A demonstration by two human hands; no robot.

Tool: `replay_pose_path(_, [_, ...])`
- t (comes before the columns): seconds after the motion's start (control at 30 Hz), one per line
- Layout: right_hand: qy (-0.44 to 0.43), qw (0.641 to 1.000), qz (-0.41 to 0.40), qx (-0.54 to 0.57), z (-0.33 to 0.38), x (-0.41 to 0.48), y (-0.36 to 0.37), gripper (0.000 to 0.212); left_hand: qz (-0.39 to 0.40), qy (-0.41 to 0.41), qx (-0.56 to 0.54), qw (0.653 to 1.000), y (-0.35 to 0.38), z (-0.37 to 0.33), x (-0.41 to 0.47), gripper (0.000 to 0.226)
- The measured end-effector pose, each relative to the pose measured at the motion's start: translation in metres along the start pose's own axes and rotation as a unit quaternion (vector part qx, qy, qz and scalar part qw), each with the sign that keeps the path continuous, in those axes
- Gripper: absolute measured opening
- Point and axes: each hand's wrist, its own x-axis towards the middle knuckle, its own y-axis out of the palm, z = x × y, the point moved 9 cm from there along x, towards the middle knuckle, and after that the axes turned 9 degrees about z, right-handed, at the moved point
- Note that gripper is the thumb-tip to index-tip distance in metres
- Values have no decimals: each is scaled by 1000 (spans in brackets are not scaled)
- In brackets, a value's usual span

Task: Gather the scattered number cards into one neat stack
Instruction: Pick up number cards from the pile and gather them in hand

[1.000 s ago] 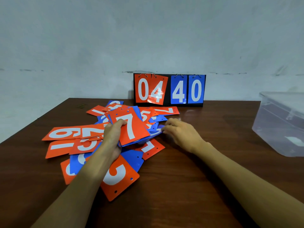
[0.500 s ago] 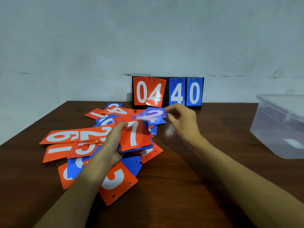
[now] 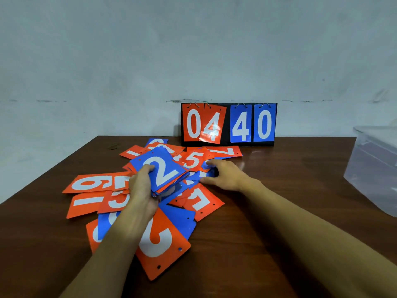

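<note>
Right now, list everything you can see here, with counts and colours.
Stack of cards: one, blue 2 on top, held over the pile.
Loose cards: many, orange and blue, overlapping on the table left of centre.
Scoreboard: one, black, showing orange 04 and blue 40, at the table's back edge.
Plastic box: one, clear, at the right edge.
Table: one, dark brown.
Left hand: grips the stack.
Right hand: pinches a loose blue card right of the stack.

Left grip (image 3: 142,186) curled — right grip (image 3: 223,175) pinching.
</note>
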Motion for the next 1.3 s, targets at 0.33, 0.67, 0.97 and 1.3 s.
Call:
replay_pose_path(0.33, [-116,933,-75,-333,26,-30,-3,38,-7,-1,81,997,6,3,1,40])
replay_pose_path(0.67, [-33,987,-49,-150,-7,-55,-16,60,20,-2,145,989,17,11,-1,47])
replay_pose_path(0.97, [37,989,-112,-90,-6,-21,-11,43,32,1,162,986,20,12,-6,43])
replay_pose_path(1.3, [4,960,-274,52,-50,-92,-63,18,54,-10,152,987,24,19,-7,38])
